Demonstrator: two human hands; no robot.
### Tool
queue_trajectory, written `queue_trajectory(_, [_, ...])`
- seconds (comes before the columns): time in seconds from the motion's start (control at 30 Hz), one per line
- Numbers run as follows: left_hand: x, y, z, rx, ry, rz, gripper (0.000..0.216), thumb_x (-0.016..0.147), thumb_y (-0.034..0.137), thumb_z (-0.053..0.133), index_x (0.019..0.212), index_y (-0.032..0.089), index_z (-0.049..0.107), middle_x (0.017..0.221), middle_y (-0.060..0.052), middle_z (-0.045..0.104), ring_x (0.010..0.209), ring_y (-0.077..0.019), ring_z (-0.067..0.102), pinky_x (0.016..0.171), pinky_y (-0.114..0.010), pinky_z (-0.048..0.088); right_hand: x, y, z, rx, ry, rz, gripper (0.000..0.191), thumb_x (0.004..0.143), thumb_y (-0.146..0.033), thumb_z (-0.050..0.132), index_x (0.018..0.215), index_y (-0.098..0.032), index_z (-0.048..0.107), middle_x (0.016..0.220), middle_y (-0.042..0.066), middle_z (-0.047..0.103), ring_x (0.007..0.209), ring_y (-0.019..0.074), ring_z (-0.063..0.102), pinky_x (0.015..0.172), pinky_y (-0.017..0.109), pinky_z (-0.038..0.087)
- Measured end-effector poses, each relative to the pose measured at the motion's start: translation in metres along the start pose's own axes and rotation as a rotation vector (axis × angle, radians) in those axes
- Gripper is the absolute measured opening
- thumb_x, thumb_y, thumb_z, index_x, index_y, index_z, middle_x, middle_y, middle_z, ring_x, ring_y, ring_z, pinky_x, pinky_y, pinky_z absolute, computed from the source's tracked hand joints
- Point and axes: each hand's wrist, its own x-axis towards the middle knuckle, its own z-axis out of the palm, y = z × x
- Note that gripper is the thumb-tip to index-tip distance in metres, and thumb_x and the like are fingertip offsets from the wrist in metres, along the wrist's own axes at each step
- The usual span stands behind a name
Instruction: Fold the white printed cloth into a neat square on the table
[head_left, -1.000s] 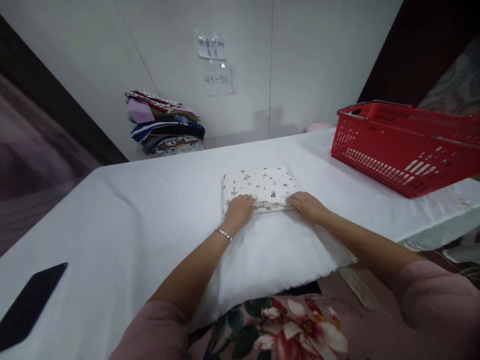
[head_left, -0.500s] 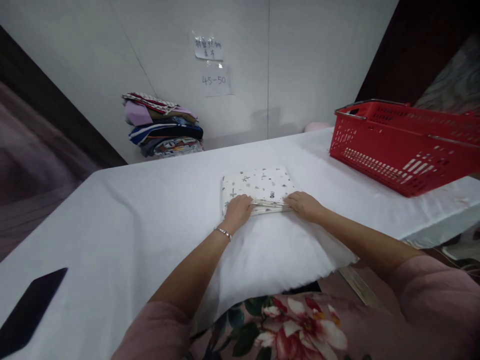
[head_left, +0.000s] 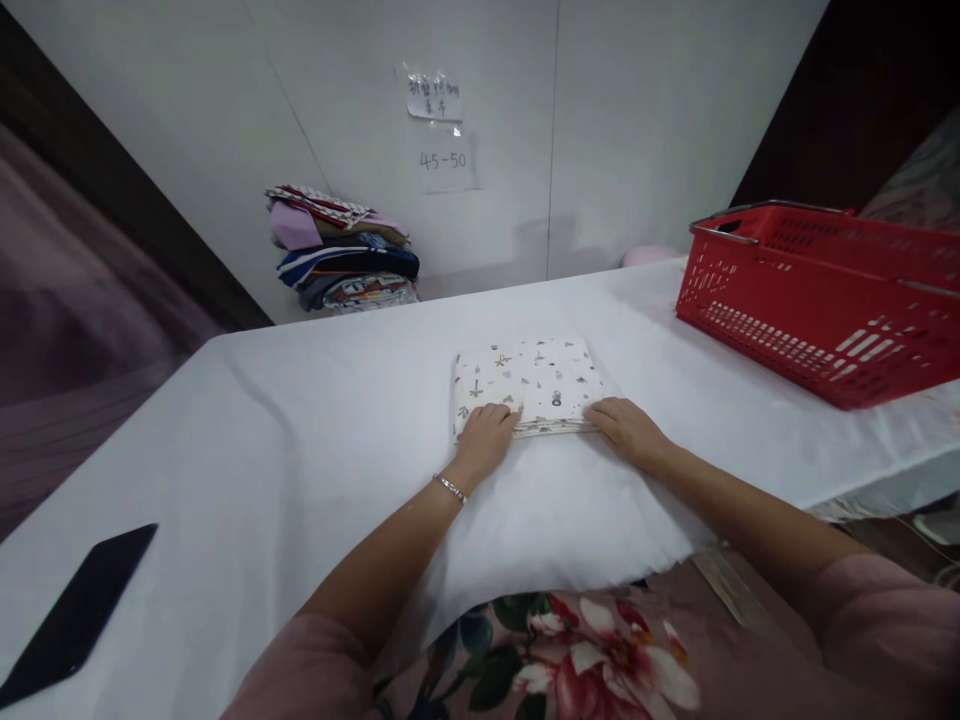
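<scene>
- Nearest me to check: the person's pink shirt (head_left: 592, 660), big flower print on the front, right up against the near edge of the table.
- Dark flat slab (head_left: 79, 610) on the table, near left corner of my view, well apart from both hands (phone or tablet, can't tell which).
- Table (head_left: 337, 450) is covered in a white sheet, a few soft creases on the left side.
- Silver-coloured bracelet (head_left: 451, 488) on the left wrist; I see bare skin at the right one.
- Left hand (head_left: 486, 438): partly curled, fingers close together, resting on the near left corner of the folded cloth. Can't tell if it's pinching; the underside is hidden.
- Right hand (head_left: 628, 430): also half closed, fingertips on the near right corner. Same caveat on grip.
- Folded cloth (head_left: 529, 375): flat on the table, straight ahead of the person, between the hands. White with small grey-brown motifs; several layers show along the near edge.
- Red basket (head_left: 810, 310): on the table to the right, beyond the right hand and apart from the cloth, perforated sides, metal handles.
- Pile of fabric (head_left: 349, 255): past the far edge, left of centre, mixed colours, checked piece on top.
- Wall (head_left: 637, 120) behind: pale panels, two paper signs (head_left: 448, 162), one above the other (lower reads 45-50).
</scene>
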Motion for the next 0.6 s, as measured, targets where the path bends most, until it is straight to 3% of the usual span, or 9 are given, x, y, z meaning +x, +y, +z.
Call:
queue_trajectory(0.2, [-0.008, -0.005, -0.002, -0.058, -0.006, 0.007, 0.032, 0.085, 0.010, 0.040, 0.110, 0.022, 0.055, 0.101, -0.007, 0.058, 0.098, -0.0196, 0.049, 0.083, -0.034, 0.038, -0.004, -0.007, 0.000, 0.062, 0.033, 0.022, 0.028, 0.089, -0.016, 0.039, 0.111, -0.018, 0.057, 0.110, 0.012, 0.059, 0.099, 0.0244, 0.051, 0.080, 0.038, 0.042])
queue_trajectory(0.4, [-0.024, -0.022, -0.016, -0.213, 0.050, -0.055, 0.023, 0.090, 0.030, 0.040, 0.091, 0.021, 0.061, 0.090, -0.004, 0.061, 0.088, -0.0171, 0.052, 0.080, -0.032, 0.041, -0.002, -0.015, -0.014, 0.121, -0.007, 0.078, 0.030, 0.085, -0.013, 0.042, 0.109, -0.022, 0.058, 0.107, 0.010, 0.060, 0.098, 0.0242, 0.054, 0.081, 0.039, 0.044])
queue_trajectory(0.5, [-0.005, -0.029, -0.027, -0.267, 0.058, -0.122, 0.030, 0.091, 0.032, 0.036, 0.080, 0.020, 0.061, 0.083, -0.003, 0.061, 0.083, -0.0159, 0.054, 0.077, -0.031, 0.043, 0.022, -0.019, -0.023, 0.176, 0.024, 0.100, 0.026, 0.085, -0.017, 0.043, 0.105, -0.021, 0.059, 0.105, 0.010, 0.061, 0.096, 0.0233, 0.055, 0.083, 0.041, 0.044])
queue_trajectory(0.6, [0.026, -0.031, -0.026, -0.257, 0.132, -0.159, 0.026, 0.089, 0.034, 0.040, 0.098, 0.021, 0.061, 0.109, -0.005, 0.060, 0.104, -0.0186, 0.051, 0.090, -0.034, 0.040, 0.060, -0.019, -0.021, 0.243, 0.087, 0.115, 0.029, 0.088, -0.022, 0.040, 0.111, -0.018, 0.057, 0.118, 0.011, 0.056, 0.110, 0.0226, 0.051, 0.091, 0.040, 0.042])
